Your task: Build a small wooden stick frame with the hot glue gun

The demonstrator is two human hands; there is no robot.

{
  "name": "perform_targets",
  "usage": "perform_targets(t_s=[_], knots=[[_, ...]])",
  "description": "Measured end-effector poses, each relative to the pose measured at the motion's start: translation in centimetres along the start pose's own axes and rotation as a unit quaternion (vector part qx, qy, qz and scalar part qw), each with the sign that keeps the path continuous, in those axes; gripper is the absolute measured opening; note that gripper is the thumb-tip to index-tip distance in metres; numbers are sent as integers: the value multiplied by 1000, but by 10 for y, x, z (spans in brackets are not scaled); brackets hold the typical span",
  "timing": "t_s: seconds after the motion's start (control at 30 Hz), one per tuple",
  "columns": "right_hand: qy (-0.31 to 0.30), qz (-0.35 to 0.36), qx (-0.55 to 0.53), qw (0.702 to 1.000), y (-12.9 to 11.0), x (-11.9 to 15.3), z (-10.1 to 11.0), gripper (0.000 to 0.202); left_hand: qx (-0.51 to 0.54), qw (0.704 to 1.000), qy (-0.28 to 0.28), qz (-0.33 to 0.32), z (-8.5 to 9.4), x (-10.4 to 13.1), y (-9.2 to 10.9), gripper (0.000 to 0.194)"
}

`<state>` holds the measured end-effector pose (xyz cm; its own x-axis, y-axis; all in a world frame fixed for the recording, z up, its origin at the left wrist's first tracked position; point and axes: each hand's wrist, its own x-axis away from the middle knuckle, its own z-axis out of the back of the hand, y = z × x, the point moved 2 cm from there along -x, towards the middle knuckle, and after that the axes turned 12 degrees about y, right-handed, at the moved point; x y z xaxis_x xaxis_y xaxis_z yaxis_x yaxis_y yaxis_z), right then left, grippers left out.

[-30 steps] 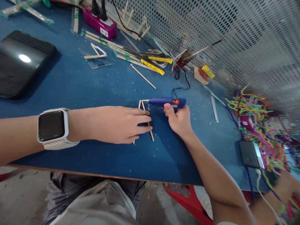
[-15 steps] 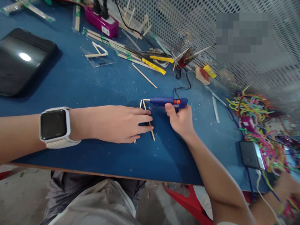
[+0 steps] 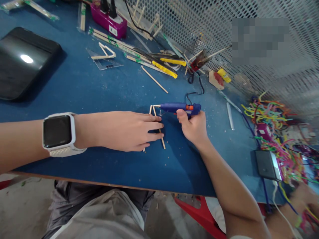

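Note:
My left hand [image 3: 132, 131] lies flat across two thin wooden sticks [image 3: 162, 142], its fingers spread and pressing them to the tabletop. The sticks meet in a narrow point at their far ends; their middles are partly hidden under my fingers. In my right hand [image 3: 194, 127] is a blue hot glue gun [image 3: 173, 107], held by its handle with the thumb along the near side. Its metal nozzle points left and reaches the tip where the sticks come together. Whether glue is flowing cannot be made out.
Yellow-and-black utility knives [image 3: 165, 69], a loose stick [image 3: 154, 79] and a glued stick shape [image 3: 103, 54] lie beyond my hands. A purple power strip [image 3: 109, 21] stands behind. Left is a dark tablet-like device [image 3: 25, 63]. Right are colourful pipe cleaners [image 3: 266, 113] and another person's hand [image 3: 302, 196].
Almost nothing differs: the whole view has shifted slightly. Both hands, the sticks and the glue gun keep their places relative to each other.

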<state>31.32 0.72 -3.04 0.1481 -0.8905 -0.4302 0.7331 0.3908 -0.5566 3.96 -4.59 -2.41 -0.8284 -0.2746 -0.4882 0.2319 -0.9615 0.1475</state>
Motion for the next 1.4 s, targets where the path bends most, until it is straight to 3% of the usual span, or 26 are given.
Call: perform_targets(t_s=[0.3, 0.6, 0.77, 0.9, 1.4], knots=[[-3, 2, 5, 1000, -2, 0, 1, 83, -34, 998, -43, -16, -1, 0, 0, 46], [-6, 5, 9, 1000, 1, 0, 2, 80, -5, 1000, 10, -1, -2, 1, 0, 45], [-5, 8, 14, 1000, 0, 0, 3, 79, -22, 998, -53, 6, -6, 2, -1, 48], [-7, 7, 14, 1000, -1, 0, 4, 78, -24, 998, -66, 8, -9, 2, -1, 52], [-26, -16, -20, 999, -4, -2, 5, 82, -9, 1000, -13, 9, -7, 1, 0, 49]])
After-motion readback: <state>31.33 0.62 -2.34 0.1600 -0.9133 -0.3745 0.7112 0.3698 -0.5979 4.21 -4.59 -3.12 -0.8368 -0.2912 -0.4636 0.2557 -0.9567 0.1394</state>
